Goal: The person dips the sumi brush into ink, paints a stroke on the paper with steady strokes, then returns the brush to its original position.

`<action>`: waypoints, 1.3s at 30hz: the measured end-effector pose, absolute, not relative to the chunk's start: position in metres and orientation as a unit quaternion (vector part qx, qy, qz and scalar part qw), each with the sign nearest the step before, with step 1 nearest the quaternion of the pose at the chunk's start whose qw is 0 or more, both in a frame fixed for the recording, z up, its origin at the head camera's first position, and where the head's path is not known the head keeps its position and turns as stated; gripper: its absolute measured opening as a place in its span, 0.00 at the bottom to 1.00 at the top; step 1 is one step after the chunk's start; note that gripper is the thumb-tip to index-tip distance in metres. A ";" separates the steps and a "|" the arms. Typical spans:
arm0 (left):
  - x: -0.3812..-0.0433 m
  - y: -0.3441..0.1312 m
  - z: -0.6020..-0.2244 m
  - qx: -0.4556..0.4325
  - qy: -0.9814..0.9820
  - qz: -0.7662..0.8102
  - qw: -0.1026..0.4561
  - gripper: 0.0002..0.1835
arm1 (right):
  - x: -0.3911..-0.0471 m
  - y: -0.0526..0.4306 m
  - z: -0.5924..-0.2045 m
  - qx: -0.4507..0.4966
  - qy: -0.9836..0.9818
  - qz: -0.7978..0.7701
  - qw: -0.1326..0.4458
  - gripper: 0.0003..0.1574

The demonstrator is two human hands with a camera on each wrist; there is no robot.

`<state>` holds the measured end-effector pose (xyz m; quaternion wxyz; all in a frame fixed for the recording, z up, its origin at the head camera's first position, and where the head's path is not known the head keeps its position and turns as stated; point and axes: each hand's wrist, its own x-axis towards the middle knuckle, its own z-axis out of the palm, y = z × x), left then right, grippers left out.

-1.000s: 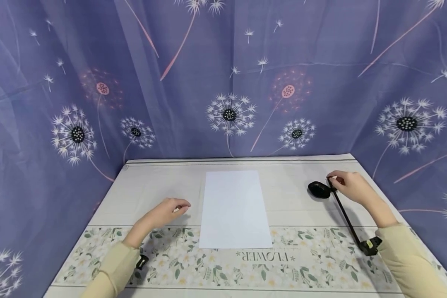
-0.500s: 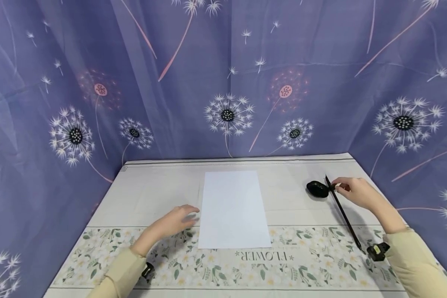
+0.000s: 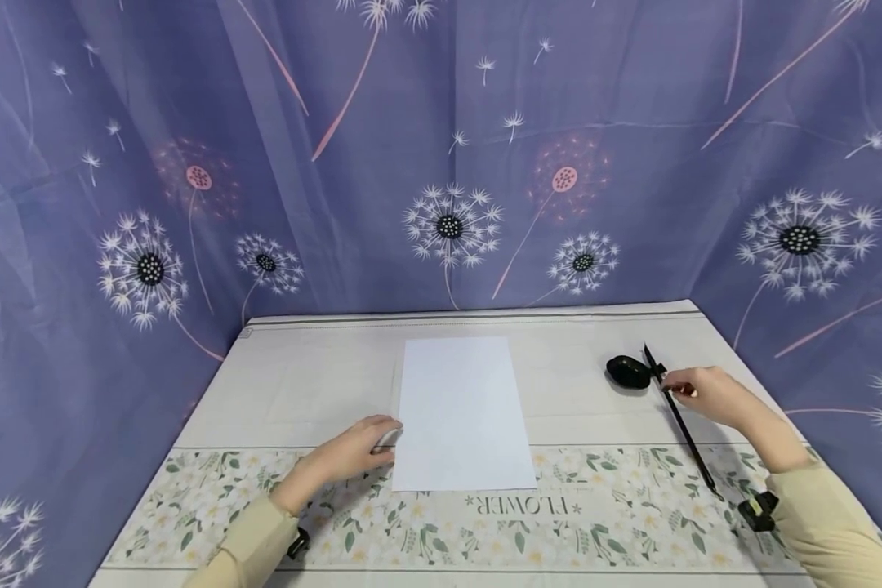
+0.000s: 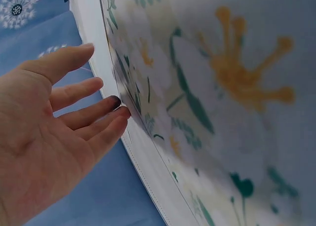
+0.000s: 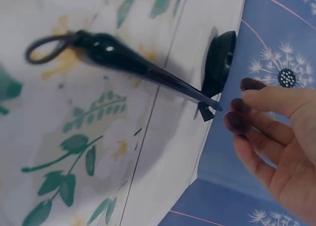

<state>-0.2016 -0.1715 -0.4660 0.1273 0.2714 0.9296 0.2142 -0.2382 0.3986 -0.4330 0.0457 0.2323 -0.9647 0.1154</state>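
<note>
Room left of dish (image 3: 628,372), brush (image 3: 687,437) (slanted) blocking right

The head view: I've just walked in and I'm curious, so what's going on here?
A person's right hand hovers by a black calligraphy brush, which lies beside a black oval dish; the fingers do not appear to grip it. The left hand is at the left edge of a blank sheet of paper; contact is hard to tell.
</note>
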 end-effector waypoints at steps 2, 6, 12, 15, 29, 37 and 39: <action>-0.200 -0.171 -0.465 0.272 0.929 0.214 0.128 0.28 | -0.238 0.398 -0.435 0.238 -0.965 0.109 0.036 0.12; -0.198 -0.172 -0.464 0.268 0.930 0.212 0.131 0.30 | -0.237 0.398 -0.438 0.231 -0.969 0.088 0.028 0.15; -0.197 -0.170 -0.466 0.267 0.930 0.209 0.141 0.35 | -0.233 0.398 -0.445 0.238 -0.969 0.043 0.051 0.20; -0.198 -0.168 -0.467 0.272 0.928 0.209 0.145 0.36 | -0.230 0.401 -0.450 0.256 -0.962 0.018 0.087 0.22; -0.198 -0.168 -0.466 0.277 0.927 0.209 0.145 0.36 | -0.222 0.409 -0.476 0.356 -0.909 -0.047 0.214 0.27; -0.197 -0.170 -0.463 0.270 0.920 0.236 0.160 0.38 | -0.222 0.410 -0.484 0.369 -0.903 -0.054 0.215 0.35; -0.197 -0.170 -0.463 0.269 0.918 0.240 0.163 0.39 | -0.223 0.411 -0.485 0.369 -0.903 -0.055 0.212 0.35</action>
